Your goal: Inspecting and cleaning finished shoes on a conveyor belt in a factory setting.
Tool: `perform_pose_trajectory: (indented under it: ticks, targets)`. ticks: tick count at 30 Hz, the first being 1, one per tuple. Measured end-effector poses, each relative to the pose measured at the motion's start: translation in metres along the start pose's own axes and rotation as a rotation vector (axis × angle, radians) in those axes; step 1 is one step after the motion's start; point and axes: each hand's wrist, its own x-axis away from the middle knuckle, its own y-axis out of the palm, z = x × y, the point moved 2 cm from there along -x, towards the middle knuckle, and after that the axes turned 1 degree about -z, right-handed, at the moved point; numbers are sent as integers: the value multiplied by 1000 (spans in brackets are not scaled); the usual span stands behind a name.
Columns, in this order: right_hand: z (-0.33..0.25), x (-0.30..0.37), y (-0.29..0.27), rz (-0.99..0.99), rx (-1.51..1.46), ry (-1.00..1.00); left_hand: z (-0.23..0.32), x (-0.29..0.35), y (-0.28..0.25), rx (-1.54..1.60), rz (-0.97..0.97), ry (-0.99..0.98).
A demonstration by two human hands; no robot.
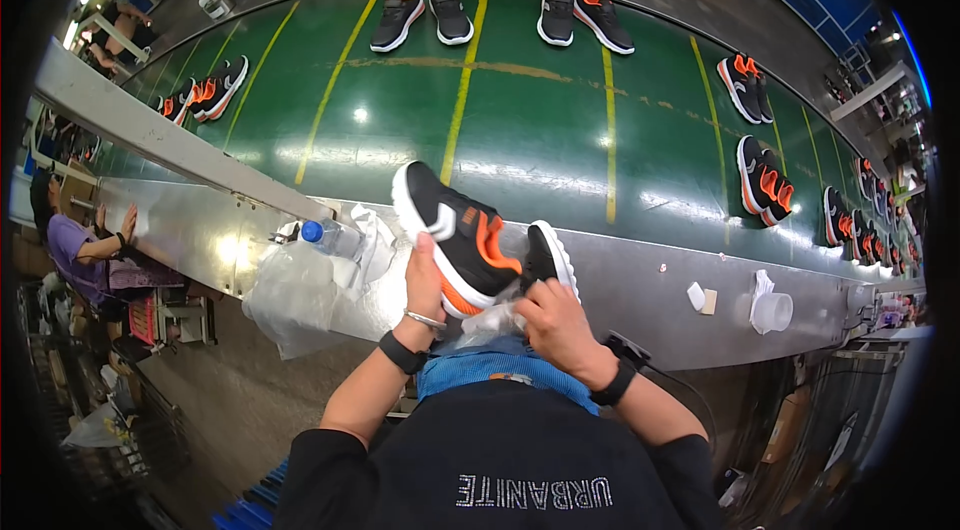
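My left hand [425,282] grips a black sneaker [455,235] with an orange lining and white-and-orange sole, tilted with its toe pointing up and left. Its thumb lies along the side of the sole. By the shoe's heel, the fingers of my right hand [562,326] are closed on a crumpled whitish sheet [492,321]; whether it is cloth or plastic film I cannot tell. Just beyond my right hand is a second black sneaker [549,255] with a white sole, partly covered by the hand.
A green conveyor belt [540,145] with yellow lines carries several pairs of similar sneakers [424,14]. Along its near side runs a metal ledge [650,295], holding a white cup [771,312], a blue-capped bottle [325,234] and plastic bags [300,290]. A white post [190,135] slants at left; co-workers sit beyond.
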Motion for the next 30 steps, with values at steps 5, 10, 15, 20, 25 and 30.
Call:
perform_pose_trajectory:
  ticks: [5,10,15,20,25,30]
  targets:
    - [19,24,-14,84,-473,239,14,-9,-5,-40,-9,82]
    - [24,22,-21,251,-791,580,6,-12,-7,-43,6,62]
    - [51,40,-32,623,-692,628,1,-14,-11,-22,-2,27]
    - [128,98,-2,641,-216,758,-2,-16,-16,15,8,-43]
    - [159,146,44,230,150,816,-7,-19,-23,5,33,-87]
    - [96,87,12,514,-43,586,-10,-21,-33,29,39,-116]
